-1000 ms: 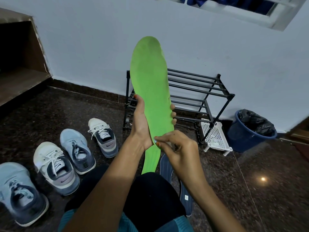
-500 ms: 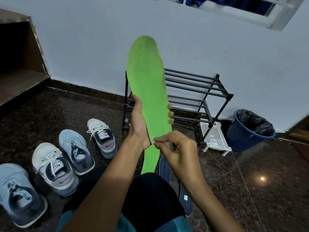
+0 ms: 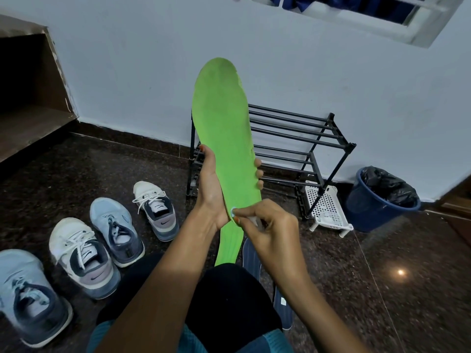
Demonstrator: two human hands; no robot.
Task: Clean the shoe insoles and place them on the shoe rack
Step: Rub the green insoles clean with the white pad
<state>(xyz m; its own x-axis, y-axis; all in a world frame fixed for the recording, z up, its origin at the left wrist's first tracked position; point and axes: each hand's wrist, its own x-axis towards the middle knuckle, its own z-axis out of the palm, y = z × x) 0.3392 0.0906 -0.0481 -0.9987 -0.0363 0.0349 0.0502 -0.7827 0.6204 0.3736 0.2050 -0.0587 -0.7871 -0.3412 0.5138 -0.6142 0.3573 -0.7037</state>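
The left hand grips a green insole around its middle, thumb on the near edge and fingertips curled over the far edge, holding it upright with the toe end high against the pale wall and the heel end hanging down to the person's black-clad knee. The right hand pinches a small white tool whose pale blue tip touches the near edge of the green insole just below the left hand; what kind of tool it is cannot be told. Behind the green insole a black metal shoe rack stands against the wall. A dark blue insole lies on the dark speckled floor beside the knee, partly hidden by the right arm. Four sneakers sit on the floor to the left: a white one nearest the shoe rack, a light blue one, another white one and another light blue one. A white perforated plastic stand sits at the right foot of the shoe rack, and beside it a blue bin lined with a black bag
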